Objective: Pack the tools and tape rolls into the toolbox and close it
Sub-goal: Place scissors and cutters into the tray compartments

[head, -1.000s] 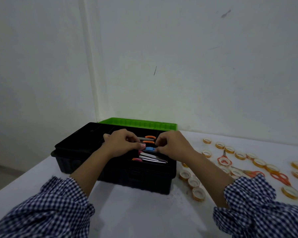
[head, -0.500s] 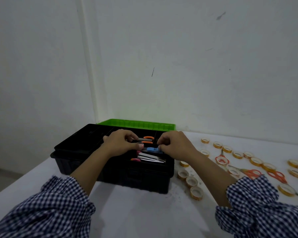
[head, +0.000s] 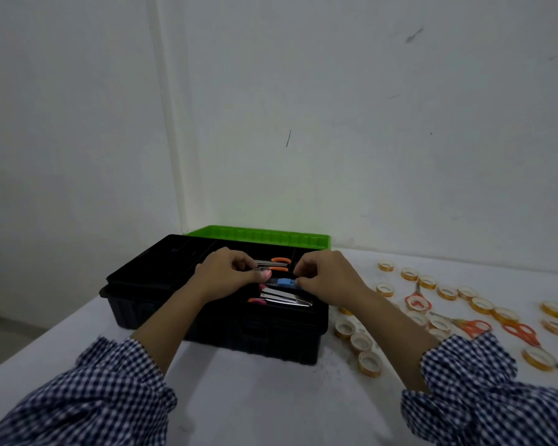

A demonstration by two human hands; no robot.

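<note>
A black toolbox (head: 161, 284) stands open on the white table, its green lid (head: 261, 238) lying back against the wall. Over its right compartment my left hand (head: 229, 275) and my right hand (head: 326, 278) pinch the two ends of a small tool with a blue slider (head: 284, 282). Orange-handled scissors (head: 279, 260) lie in the box behind it, and metal blades with a pink handle (head: 284, 299) lie in front of it. Several yellow tape rolls (head: 361, 342) and orange scissors (head: 474, 326) are spread on the table to the right.
The white table (head: 271, 397) ends at a left edge (head: 45, 336) beside the box, with floor below. White walls meet in a corner just behind the lid. More tape rolls (head: 538, 357) reach the right side of the view.
Both hands stay over the right compartment on the blue tool. Only the camera view shifted slightly.
</note>
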